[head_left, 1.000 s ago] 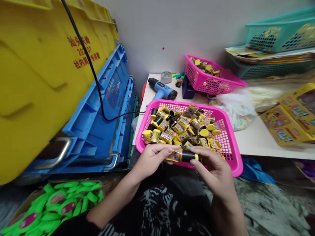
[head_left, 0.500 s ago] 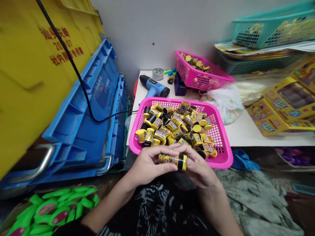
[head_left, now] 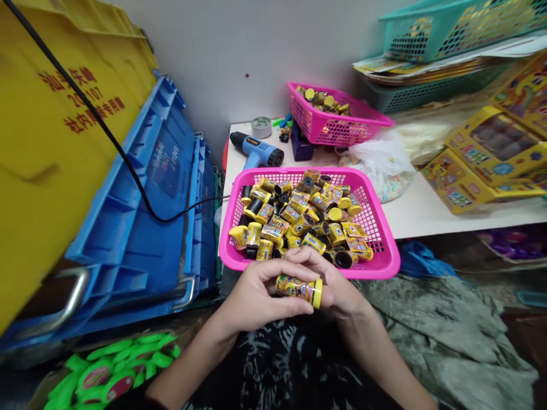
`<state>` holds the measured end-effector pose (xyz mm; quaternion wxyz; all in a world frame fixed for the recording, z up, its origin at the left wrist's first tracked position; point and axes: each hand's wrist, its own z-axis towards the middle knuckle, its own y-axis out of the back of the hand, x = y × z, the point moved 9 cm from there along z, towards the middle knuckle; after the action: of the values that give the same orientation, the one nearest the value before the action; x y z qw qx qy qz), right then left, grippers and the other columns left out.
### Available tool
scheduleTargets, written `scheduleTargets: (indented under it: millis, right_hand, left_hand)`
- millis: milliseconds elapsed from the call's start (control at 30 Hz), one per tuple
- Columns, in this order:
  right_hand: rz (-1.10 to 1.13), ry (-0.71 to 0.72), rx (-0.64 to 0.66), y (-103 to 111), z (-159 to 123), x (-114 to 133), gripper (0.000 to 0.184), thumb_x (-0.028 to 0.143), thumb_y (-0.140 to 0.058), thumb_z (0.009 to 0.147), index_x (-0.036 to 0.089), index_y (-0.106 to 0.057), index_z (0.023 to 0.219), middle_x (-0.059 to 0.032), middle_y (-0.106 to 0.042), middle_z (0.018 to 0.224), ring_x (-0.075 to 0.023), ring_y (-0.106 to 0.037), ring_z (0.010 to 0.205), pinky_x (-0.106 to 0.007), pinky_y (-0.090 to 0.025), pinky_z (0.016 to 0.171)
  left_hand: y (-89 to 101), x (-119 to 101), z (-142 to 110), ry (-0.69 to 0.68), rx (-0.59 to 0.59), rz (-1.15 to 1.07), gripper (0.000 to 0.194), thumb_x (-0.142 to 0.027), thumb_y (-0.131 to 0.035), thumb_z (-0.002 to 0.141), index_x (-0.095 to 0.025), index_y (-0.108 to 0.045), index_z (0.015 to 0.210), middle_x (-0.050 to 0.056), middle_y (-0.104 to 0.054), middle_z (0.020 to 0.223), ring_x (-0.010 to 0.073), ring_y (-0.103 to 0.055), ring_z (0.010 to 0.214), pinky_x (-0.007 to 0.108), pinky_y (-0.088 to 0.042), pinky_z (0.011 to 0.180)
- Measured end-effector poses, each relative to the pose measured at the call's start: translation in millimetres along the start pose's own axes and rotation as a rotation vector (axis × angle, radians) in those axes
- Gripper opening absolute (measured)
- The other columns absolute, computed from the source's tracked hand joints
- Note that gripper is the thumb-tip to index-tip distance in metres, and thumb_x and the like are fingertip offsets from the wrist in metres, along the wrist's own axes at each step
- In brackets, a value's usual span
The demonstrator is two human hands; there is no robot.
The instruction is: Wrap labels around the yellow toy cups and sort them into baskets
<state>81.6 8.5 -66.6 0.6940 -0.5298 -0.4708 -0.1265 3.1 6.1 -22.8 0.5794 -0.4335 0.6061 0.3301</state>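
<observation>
- Tube (head_left: 294, 287) with a printed wrapper and a yellow cap is lying sideways between the hands, just in front of a pink basket (head_left: 376, 271), its cap pointing right.
- The left hand (head_left: 258, 296) is pinching the tube, thumb below and fingers above.
- The right hand (head_left: 342, 287) is curling around the capped end; whether it is gripping, I cannot tell.
- At lower left, green pieces (head_left: 123, 364) are lying heaped.
- On the desk (head_left: 408, 216), the pink basket is holding piled yellow-and-black tubes (head_left: 294, 213).
- Behind it, a blue heat gun (head_left: 258, 151) is lying near a tape roll (head_left: 261, 128).
- To the right, yellow boxes (head_left: 474, 162) are resting near a plastic bag (head_left: 380, 156).
- Farther back, a second pink basket (head_left: 333, 134) is holding yellow-capped pieces (head_left: 327, 102).
</observation>
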Motion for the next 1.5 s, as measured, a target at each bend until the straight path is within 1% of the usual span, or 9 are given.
scheduleTargets:
  millis: [133,300,467,600,733,933,1133,1300,1500]
  right_hand:
    - [-0.139,0.087,-0.055,7,-2,11,0.046,0.052,-0.082,0.059,0.028,-0.067,0.095,-0.0016,-0.06,0.102,-0.0191,-0.057,0.101,-0.031,-0.047,0.09]
    - [-0.159,0.074,-0.115,7,-6,12,0.037,0.05,-0.076,0.068,0.029,-0.063,0.095,-0.0012,-0.062,0.093,-0.0169,-0.062,0.081,-0.028,-0.053,0.069]
    - [-0.095,0.112,-0.068,-9,-6,7,0.037,0.056,-0.059,0.083,0.026,-0.052,0.104,-0.0011,-0.058,0.09,-0.0094,-0.057,0.053,-0.025,-0.05,0.051]
    - [-0.51,0.331,-0.167,-10,-11,33,0.047,0.04,-0.068,0.082,0.033,-0.049,0.124,-0.0053,-0.054,0.112,-0.0174,-0.062,0.09,-0.034,-0.053,0.079]
    - [-0.864,0.468,-0.247,-5,-18,57,0.031,0.028,-0.072,0.079,0.031,-0.066,0.11,-0.0046,-0.058,0.109,-0.0208,-0.056,0.107,-0.037,-0.046,0.095]
    - [-0.838,0.507,-0.269,5,-22,62,0.033,0.027,-0.075,0.076,0.028,-0.068,0.108,-0.0047,-0.063,0.1,-0.0193,-0.061,0.095,-0.032,-0.052,0.084]
    - [-0.586,0.461,-0.249,12,-19,57,0.032,0.026,-0.076,0.075,0.03,-0.07,0.106,-0.0044,-0.064,0.106,-0.0187,-0.063,0.099,-0.03,-0.054,0.083]
    - [-0.503,0.447,-0.204,9,-16,56,0.035,0.025,-0.08,0.07,0.028,-0.071,0.103,-0.0033,-0.064,0.1,-0.0171,-0.066,0.092,-0.027,-0.056,0.077]
    - [-0.755,0.507,-0.223,4,-19,61,0.036,0.023,-0.08,0.07,0.027,-0.069,0.104,-0.0037,-0.068,0.098,-0.018,-0.065,0.091,-0.03,-0.053,0.082]
  left_hand:
    - [1.0,-2,0,-0.039,-0.018,0.026,0.028,-0.017,-0.081,0.064,-0.019,-0.074,0.091,0.005,-0.074,0.1,0.0208,-0.068,0.098,0.03,-0.052,0.089]
    - [-3.7,10,-3,0.072,-0.037,-0.116,0.028,-0.022,-0.077,0.069,-0.019,-0.069,0.096,0.001,-0.072,0.077,0.0131,-0.067,0.061,0.019,-0.052,0.049]
    - [-4.2,23,2,0.137,-0.103,-0.221,0.035,-0.038,-0.077,0.069,-0.015,-0.068,0.094,-0.002,-0.063,0.056,0.0098,-0.059,0.044,0.018,-0.048,0.043]
    - [15.7,26,3,0.101,-0.297,-0.203,0.04,-0.05,-0.066,0.078,-0.012,-0.069,0.092,0.002,-0.065,0.062,0.0078,-0.055,0.043,0.016,-0.043,0.038]
    - [11.9,28,0,0.157,-0.234,-0.281,0.04,-0.047,-0.067,0.078,-0.013,-0.068,0.1,0.007,-0.07,0.081,0.0123,-0.064,0.06,0.02,-0.053,0.05]
    - [17.3,21,-5,0.124,-0.227,-0.332,0.03,-0.019,-0.079,0.069,-0.019,-0.069,0.098,0.001,-0.072,0.08,0.0078,-0.066,0.06,0.016,-0.055,0.058]
    - [20.0,22,-5,0.157,-0.133,-0.392,0.03,-0.033,-0.071,0.078,-0.02,-0.073,0.105,0.008,-0.076,0.089,0.0163,-0.072,0.073,0.02,-0.058,0.065]
    - [35.6,30,-4,0.1,-0.242,-0.28,0.018,-0.027,-0.074,0.075,-0.02,-0.077,0.092,0.004,-0.076,0.076,0.0115,-0.069,0.057,0.015,-0.055,0.053]
    - [26.0,21,-2,0.085,-0.165,-0.291,0.023,-0.032,-0.073,0.074,-0.019,-0.072,0.093,0.005,-0.072,0.09,0.0168,-0.07,0.077,0.024,-0.059,0.062]
